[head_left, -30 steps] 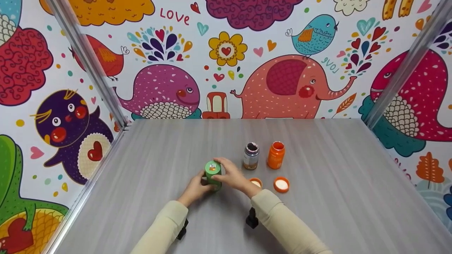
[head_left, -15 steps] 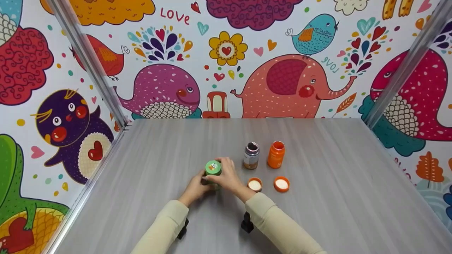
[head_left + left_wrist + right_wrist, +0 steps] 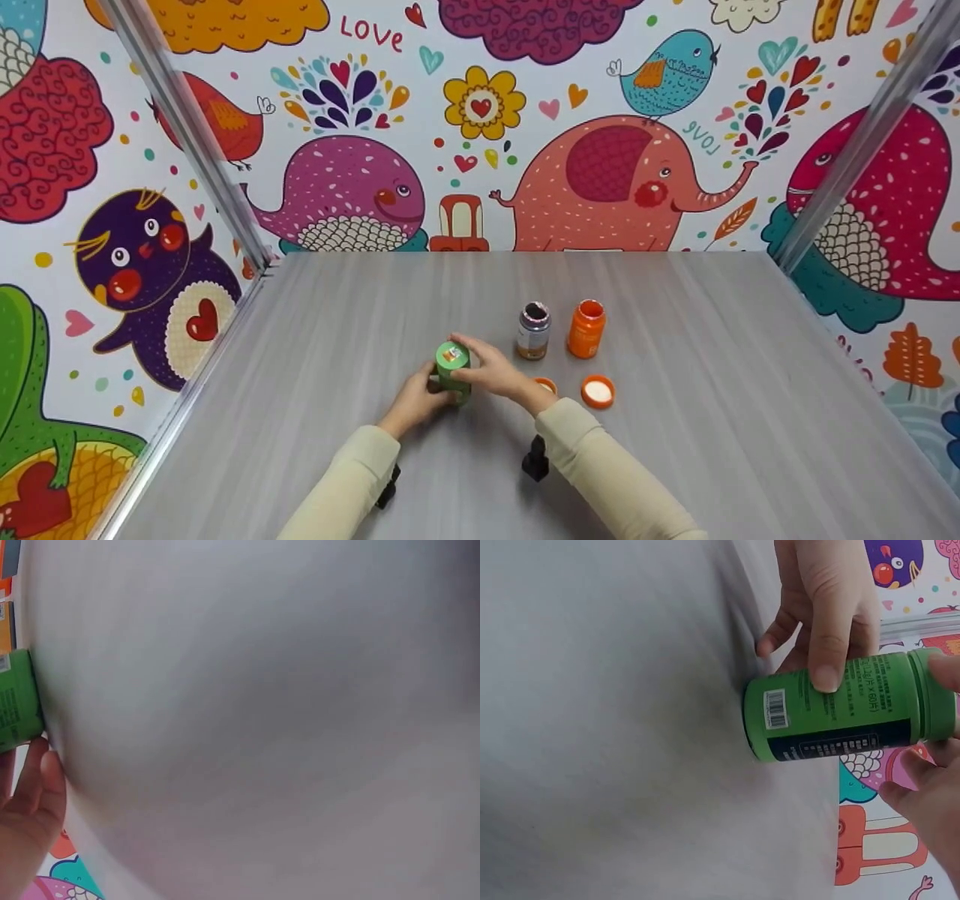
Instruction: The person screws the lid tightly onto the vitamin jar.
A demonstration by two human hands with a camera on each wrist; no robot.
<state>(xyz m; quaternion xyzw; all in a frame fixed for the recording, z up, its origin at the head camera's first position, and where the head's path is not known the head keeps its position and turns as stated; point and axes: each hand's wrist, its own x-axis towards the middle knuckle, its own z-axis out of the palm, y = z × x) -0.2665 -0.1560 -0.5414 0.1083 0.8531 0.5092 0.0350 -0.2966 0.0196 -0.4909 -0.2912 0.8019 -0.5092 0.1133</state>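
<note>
A green bottle (image 3: 817,712) with a dark label band stands upright on the table, its green lid (image 3: 452,354) facing up. My left hand (image 3: 415,399) grips the lower body, with the thumb across the side in the right wrist view. My right hand (image 3: 496,373) holds the lid at the top, thumb on the near side and fingers on the far side. In the left wrist view only the bottle's lower part (image 3: 16,701) and part of the left hand (image 3: 34,814) show at the left edge.
Behind and to the right stand an uncapped grey-brown bottle (image 3: 533,334) and an uncapped orange bottle (image 3: 586,330). An orange cap (image 3: 598,392) lies upturned before them; another cap (image 3: 546,385) is partly hidden by the right wrist. Patterned walls (image 3: 465,112) enclose the grey table (image 3: 712,420).
My right hand turned on the lid, its wrist swinging left, then swung back right, covering part of one cap again. The lid's printed picture has rotated slightly. My left hand stays put.
</note>
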